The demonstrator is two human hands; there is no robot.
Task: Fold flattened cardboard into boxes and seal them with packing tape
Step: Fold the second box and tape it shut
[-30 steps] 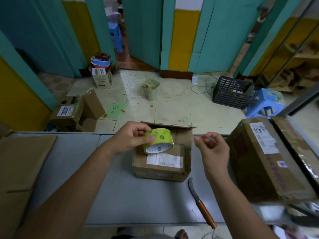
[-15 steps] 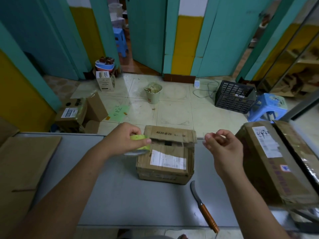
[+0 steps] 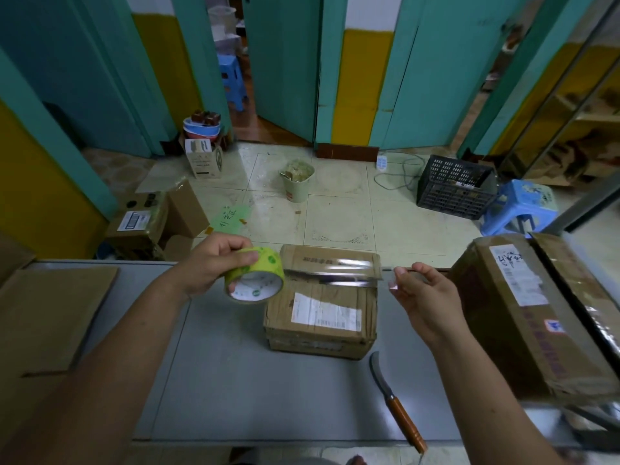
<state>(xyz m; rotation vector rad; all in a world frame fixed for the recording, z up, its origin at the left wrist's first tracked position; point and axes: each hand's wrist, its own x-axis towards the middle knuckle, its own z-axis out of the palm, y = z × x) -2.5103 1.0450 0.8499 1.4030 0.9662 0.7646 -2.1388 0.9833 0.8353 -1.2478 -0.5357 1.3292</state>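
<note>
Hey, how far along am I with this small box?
Done: the small box is folded into shape. In hand: the left hand holds the tape roll, the right hand pinches its free end, a strip stretched above the box top. Left: press it down, cut it, then fold the flat cardboard.

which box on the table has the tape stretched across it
The small box mid-table: the clear strip runs above it from the roll in the left hand to the right hand. The big box lies off to the right.
</note>
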